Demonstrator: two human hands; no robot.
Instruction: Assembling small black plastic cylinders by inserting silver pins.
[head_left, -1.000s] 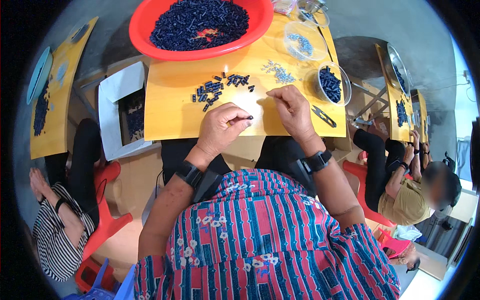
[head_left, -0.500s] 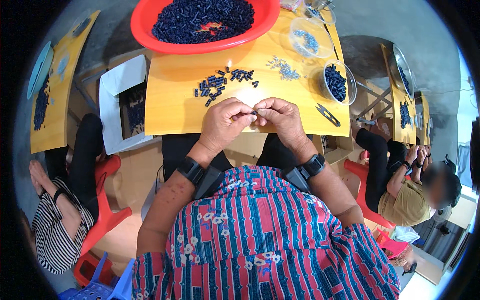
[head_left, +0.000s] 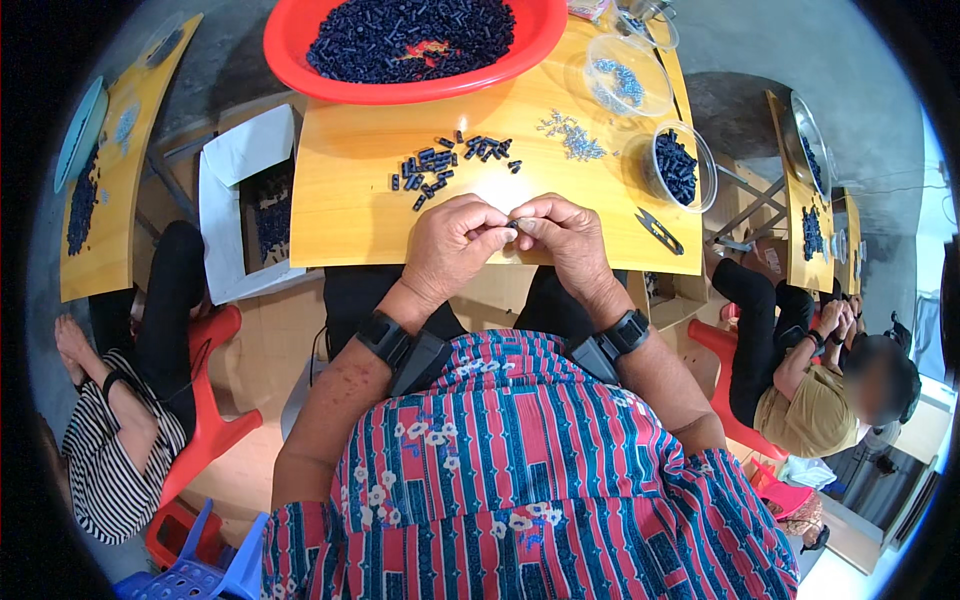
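1. The left hand (head_left: 452, 243) and the right hand (head_left: 562, 235) met fingertip to fingertip above the near edge of the yellow tabletop (head_left: 350, 200)
2. Both hands were pinched together on one small dark part (head_left: 512, 224), held between them just clear of the tabletop
3. A loose heap of dark blue pieces (head_left: 445, 162) lay beyond the hands; a scatter of small pale metal parts (head_left: 572, 136) lay to its right
4. A pair of snips (head_left: 658, 230) rested beside the right hand, near a clear bowl of dark pieces (head_left: 678, 165)
5. Risk, as judged: the part was tiny, so a slackened pinch could drop it over the tabletop edge
6. Risk, as judged: a wide right-hand movement could knock the snips off
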